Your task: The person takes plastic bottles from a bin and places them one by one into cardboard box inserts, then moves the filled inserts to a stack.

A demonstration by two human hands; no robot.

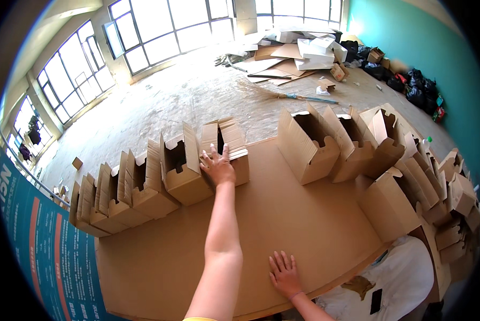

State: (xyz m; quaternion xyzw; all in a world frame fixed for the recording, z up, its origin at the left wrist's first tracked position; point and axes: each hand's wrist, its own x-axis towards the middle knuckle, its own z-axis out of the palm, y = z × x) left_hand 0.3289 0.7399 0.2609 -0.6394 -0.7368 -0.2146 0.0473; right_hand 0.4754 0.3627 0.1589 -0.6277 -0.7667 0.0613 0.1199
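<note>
My left hand (218, 167) reaches forward, its fingers spread on the top flaps of a cardboard box (239, 143). This box stands at the right end of a row on the far left part of the cardboard-covered table (266, 214); a dark gap shows between its flaps. Just left of it stands a box with its top open (186, 176). My right hand (286, 275) lies flat near the table's front edge, fingers apart, holding nothing.
Several open boxes (109, 206) continue the row leftward. More open boxes (309, 147) stand at the right, beside a pile of cartons (459, 195). A white sack (405, 267) lies at the lower right. On the floor beyond are a broom (304, 98), flattened cardboard (283, 69) and black bags (419, 96).
</note>
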